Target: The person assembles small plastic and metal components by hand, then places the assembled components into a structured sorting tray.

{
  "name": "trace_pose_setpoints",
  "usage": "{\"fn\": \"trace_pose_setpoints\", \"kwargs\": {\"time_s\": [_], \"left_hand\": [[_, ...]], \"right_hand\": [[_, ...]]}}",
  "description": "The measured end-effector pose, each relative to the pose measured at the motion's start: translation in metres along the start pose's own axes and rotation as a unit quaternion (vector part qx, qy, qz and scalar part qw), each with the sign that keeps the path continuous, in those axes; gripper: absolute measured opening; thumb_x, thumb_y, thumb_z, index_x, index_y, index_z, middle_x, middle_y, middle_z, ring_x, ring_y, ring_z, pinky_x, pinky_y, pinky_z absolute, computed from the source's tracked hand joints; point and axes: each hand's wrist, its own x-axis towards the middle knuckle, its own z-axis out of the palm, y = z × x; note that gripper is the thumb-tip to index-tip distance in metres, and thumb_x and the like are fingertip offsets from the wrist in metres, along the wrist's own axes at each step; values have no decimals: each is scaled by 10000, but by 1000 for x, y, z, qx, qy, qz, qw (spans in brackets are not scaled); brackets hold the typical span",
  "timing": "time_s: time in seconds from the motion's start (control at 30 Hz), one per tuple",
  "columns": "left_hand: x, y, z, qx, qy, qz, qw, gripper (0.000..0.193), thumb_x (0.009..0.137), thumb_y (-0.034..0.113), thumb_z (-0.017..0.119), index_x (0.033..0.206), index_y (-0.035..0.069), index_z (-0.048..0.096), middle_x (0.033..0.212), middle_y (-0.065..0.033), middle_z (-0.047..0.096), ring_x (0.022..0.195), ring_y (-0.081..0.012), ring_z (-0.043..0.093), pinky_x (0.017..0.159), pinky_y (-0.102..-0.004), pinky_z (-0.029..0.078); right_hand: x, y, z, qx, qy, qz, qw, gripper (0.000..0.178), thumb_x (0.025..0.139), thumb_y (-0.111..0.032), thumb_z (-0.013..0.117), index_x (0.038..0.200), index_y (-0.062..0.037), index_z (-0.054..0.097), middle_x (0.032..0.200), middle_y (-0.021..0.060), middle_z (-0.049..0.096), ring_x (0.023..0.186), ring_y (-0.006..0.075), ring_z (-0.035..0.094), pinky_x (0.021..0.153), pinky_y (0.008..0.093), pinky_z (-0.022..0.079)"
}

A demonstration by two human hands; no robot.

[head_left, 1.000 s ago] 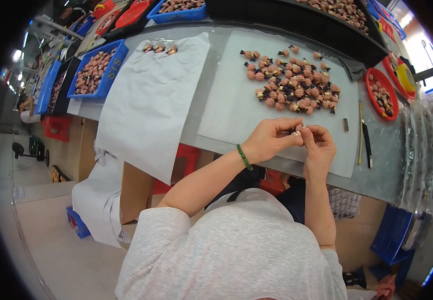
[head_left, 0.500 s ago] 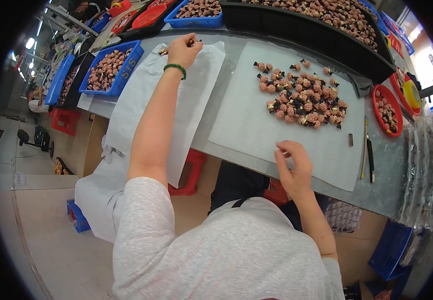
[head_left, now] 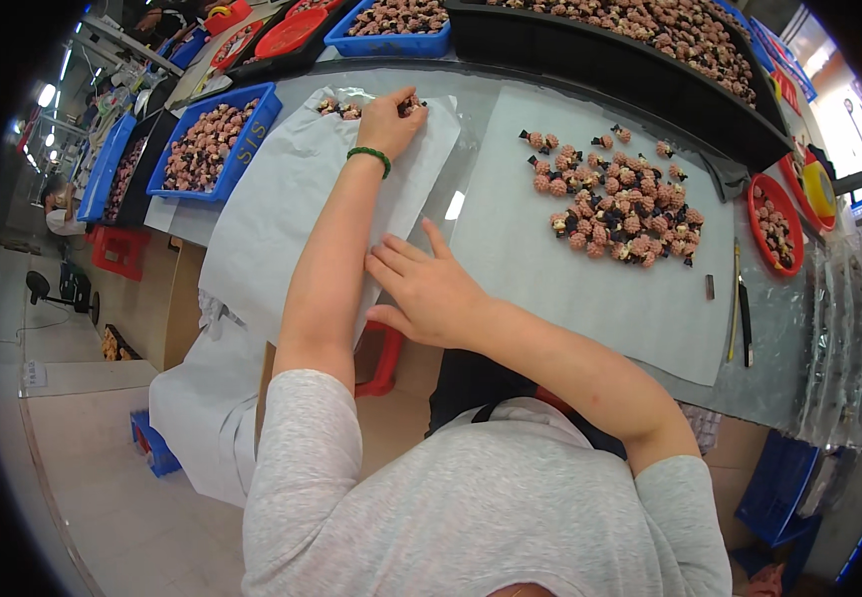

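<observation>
My left hand [head_left: 389,124], with a green bead bracelet at the wrist, is at the far end of a white paper sheet [head_left: 292,189]. Its thumb and fingers are pinched together beside small pink knobbly pieces [head_left: 412,104]; the fingers hide what they grip, if anything. More of these pink pieces [head_left: 336,106] lie just left of it. My right hand [head_left: 431,294] reaches across to the sheet's right edge, beside my left forearm, fingers stretched out and thumb apart. Right of it, a pile of pink pieces with black parts [head_left: 630,209] lies on a white foam sheet [head_left: 550,308].
A long black bin [head_left: 590,75] full of pink pieces runs along the back. Blue trays [head_left: 217,194] of pieces stand left and behind. To the right are a red bowl [head_left: 774,224], a thin brush-like stick [head_left: 733,308], a black pen-like tool [head_left: 746,323] and clear plastic trays [head_left: 844,338].
My right hand has swung left from the foam sheet's front edge to the paper sheet. My left hand has shifted slightly right, and more pink pieces show beside it.
</observation>
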Motion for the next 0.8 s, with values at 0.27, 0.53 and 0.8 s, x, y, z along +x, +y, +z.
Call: {"fn": "trace_pose_setpoints", "kwargs": {"time_s": [0.27,0.53,0.8], "left_hand": [[-4,7,-14,181,-110,57,976,328,748,185,596,1028,16,584,870,-131,630,823,-268,595,763,-330,452],[-16,-20,18,320,-51,195,926,360,839,280,462,1073,15,531,1212,-216,444,1137,-401,368,962,-477,271],[-10,-13,34,322,-72,69,941,722,872,542,250,1298,-41,278,1341,-272,255,1261,-410,192,1025,-477,139]], "right_hand": [[-4,-2,8,-12,-24,15,1000,471,822,-326,535,1178,-30,453,1261,108,431,1238,222,330,988,566,201],[-14,6,2,16,30,-5,999,366,788,-230,583,1097,-54,494,1215,95,457,1209,216,359,978,544,239],[-68,64,-62,-8,246,94,965,206,688,-46,620,891,-77,602,884,58,595,855,236,542,818,383,372]]}}
